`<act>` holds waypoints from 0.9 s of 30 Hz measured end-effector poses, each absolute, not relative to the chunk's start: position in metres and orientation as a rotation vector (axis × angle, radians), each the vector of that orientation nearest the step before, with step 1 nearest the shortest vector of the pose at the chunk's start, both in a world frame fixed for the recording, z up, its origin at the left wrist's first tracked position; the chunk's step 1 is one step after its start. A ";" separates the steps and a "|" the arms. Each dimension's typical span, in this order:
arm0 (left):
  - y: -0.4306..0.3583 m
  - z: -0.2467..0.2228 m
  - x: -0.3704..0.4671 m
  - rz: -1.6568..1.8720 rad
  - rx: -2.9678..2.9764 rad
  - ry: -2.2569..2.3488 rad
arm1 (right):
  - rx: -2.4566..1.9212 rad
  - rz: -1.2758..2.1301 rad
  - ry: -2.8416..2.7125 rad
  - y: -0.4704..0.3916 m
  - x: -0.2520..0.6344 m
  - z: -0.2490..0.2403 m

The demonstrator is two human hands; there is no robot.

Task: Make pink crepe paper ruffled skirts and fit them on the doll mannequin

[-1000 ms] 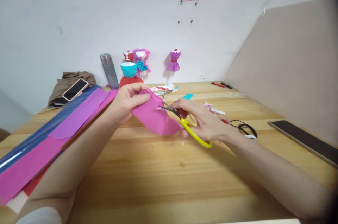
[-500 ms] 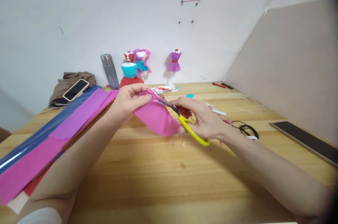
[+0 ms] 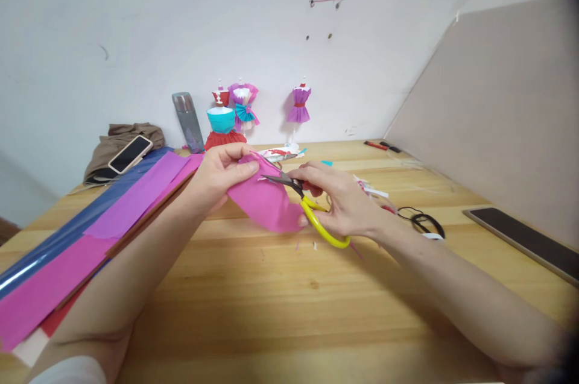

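Note:
A piece of pink crepe paper (image 3: 265,206) hangs from my left hand (image 3: 226,173), its upper edge pinched between thumb and fingers. My right hand (image 3: 341,200) is closed around the yellow handles of a pair of scissors (image 3: 319,224). The dark blades point left and lie apart at the paper's upper edge, close to my left thumb. The lower right part of the paper reaches toward my right thumb; whether they touch I cannot tell.
Sheets of pink and purple paper (image 3: 136,191) lie at the left beside a phone (image 3: 130,154) on brown cloth. Behind stand a flask (image 3: 187,122) and several small dressed mannequins (image 3: 221,122). Paper scraps (image 3: 371,189), a black cord (image 3: 423,221) and a dark flat device (image 3: 525,239) lie at the right.
My right hand and the scissors have shifted slightly left, and the blades now stand wider apart. My left hand has barely moved, still pinching the pink paper.

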State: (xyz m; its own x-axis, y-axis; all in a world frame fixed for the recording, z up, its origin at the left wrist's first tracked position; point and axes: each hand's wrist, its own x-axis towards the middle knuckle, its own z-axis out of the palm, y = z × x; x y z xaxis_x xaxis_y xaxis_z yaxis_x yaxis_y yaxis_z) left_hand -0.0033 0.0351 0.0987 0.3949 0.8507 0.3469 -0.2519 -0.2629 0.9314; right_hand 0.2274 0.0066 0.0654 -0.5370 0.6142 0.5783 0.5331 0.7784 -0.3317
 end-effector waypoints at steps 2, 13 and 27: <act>0.035 0.098 -0.003 1.166 1.467 0.555 | -0.856 0.145 -2.265 0.006 0.227 0.065; 0.038 0.095 -0.005 1.170 1.556 0.572 | -0.807 0.167 -2.249 0.006 0.225 0.067; 0.036 0.097 -0.007 1.152 1.580 0.614 | -0.838 0.111 -2.196 0.007 0.224 0.062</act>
